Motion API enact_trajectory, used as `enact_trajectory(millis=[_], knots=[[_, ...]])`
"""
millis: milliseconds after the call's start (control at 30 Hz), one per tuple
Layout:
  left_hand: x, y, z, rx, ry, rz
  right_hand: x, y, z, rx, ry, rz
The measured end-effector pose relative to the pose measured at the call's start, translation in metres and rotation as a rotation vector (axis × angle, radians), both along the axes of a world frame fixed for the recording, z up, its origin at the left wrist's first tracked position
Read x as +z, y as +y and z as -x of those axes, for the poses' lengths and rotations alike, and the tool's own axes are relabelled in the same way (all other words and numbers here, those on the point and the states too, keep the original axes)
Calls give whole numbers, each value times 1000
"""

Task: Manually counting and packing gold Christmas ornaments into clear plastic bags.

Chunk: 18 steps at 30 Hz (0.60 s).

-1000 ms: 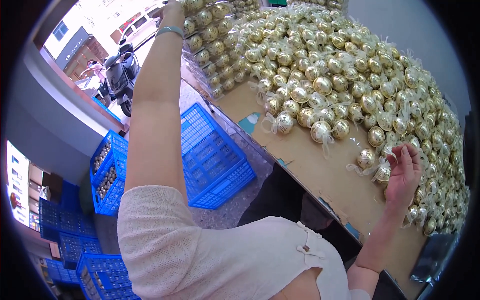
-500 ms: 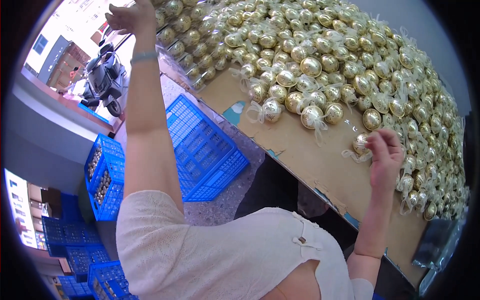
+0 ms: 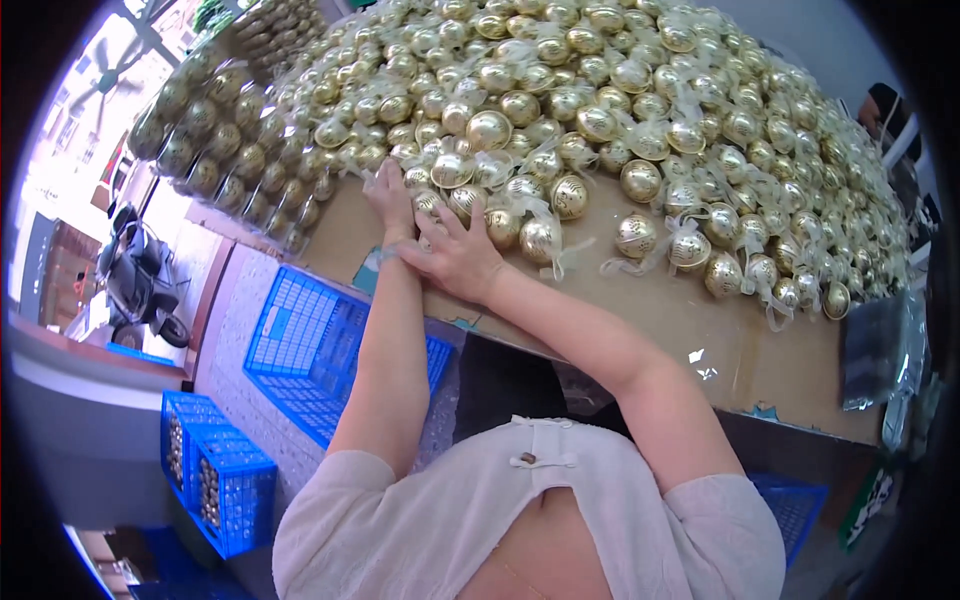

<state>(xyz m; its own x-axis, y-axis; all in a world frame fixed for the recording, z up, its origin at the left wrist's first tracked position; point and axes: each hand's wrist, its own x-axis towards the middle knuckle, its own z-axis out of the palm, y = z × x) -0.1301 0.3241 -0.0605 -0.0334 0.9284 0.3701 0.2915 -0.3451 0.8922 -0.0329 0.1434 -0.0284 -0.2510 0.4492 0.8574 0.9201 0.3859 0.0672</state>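
Beyond the doorway at far left, a dark scooter (image 3: 138, 272) stood on bright ground. Lower down, a pair of blue crates (image 3: 242, 480) full of small round pieces sat on the floor. Just to the right and higher up, a stack of clear packs (image 3: 222, 160), with gold balls set in rows, stood at the left end of the table (image 3: 640, 310), whose top was covered in brown cardboard. A larger blue crate (image 3: 283, 325) rested on the floor near the table's front edge.

Next came the left hand (image 3: 391, 203), stretched forward at the near left edge of the heap, its fingers among the balls; whether its grip was closed on one, I cannot tell. The right hand (image 3: 465, 260) lay just beside it, reaching across to the left wrist, fingers spread over the nearest balls; I cannot tell whether that grip held anything. One ball (image 3: 465, 203) showed right at its fingertips.

From there the heap of gold balls (image 3: 596, 123) spread over the back of the table and far to the right, pale ribbons (image 3: 565, 255) tangled among them. Another blue crate (image 3: 790, 510) stood below the table at right, and clear plastic bags (image 3: 875, 350) lay at the table's right end.
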Motion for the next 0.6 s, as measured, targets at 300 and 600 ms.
enact_trajectory(millis=[300, 600], knots=[[23, -49, -91, 378, 130, -29, 9, -21, -96, -48, -150, 34], [29, -52, -109, 350, 27, 120, 2, -12, -139, -38, -121, 65]])
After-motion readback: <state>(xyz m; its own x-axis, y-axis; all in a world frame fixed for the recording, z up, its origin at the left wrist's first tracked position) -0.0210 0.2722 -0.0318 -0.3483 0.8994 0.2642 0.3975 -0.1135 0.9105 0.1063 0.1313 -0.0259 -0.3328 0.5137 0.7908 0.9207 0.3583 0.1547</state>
